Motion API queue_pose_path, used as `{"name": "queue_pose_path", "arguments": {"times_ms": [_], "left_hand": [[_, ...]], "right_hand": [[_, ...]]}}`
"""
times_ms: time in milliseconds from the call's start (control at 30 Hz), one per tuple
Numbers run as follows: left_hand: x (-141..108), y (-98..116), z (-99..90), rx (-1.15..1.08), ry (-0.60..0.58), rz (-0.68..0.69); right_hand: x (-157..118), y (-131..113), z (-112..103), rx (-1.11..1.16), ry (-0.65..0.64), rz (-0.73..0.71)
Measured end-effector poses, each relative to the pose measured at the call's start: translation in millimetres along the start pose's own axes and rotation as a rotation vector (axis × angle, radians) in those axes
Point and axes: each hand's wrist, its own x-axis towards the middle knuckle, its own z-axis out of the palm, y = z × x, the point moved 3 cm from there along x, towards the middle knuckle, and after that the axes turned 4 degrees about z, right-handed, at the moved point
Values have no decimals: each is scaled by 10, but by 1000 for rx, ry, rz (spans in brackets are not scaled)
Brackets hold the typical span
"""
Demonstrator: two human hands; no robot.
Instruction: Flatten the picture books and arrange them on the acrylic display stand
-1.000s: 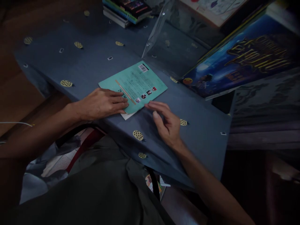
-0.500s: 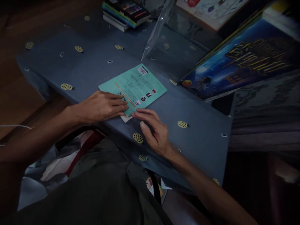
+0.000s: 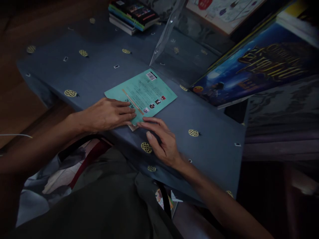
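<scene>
A thin teal book lies on the table, its barcode corner pointing away from me and its printed cover facing up. My left hand rests flat across the book's near left edge, fingers stretched over the cover. At the near corner, my right hand has its fingers extended and apart, the fingertips at the book's edge. A sliver of pale page shows under that corner, between the two hands. Neither hand is wrapped around anything.
A dark blue cloth with yellow pineapples covers the table. At the back stands a stack of books. A clear plastic holder is behind the teal book. To the right, a large blue book leans upright by a dark phone-like slab.
My right hand has shifted very slightly left along the book's near corner. The left hand and the book stay nearly where they were.
</scene>
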Motion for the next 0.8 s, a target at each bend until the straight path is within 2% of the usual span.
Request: {"name": "queue_pose_path", "arguments": {"times_ms": [233, 333, 467, 600, 700, 800], "left_hand": [[-13, 24, -21, 77, 9, 40], [-18, 20, -7, 77, 9, 48], [-31, 14, 25, 41, 23, 6], [-25, 38, 9, 58, 112, 28], [5, 8, -3, 45, 174, 42], [40, -110, 6, 74, 230, -26]], "right_hand": [[6, -24, 17, -12, -32, -36], [15, -10, 46, -55, -83, -40], [27, -35, 121, -174, -166, -128], [25, -119, 206, -351, -214, -206], [22, -152, 254, -440, -185, -268], [24, -138, 273, -457, -152, -307]]}}
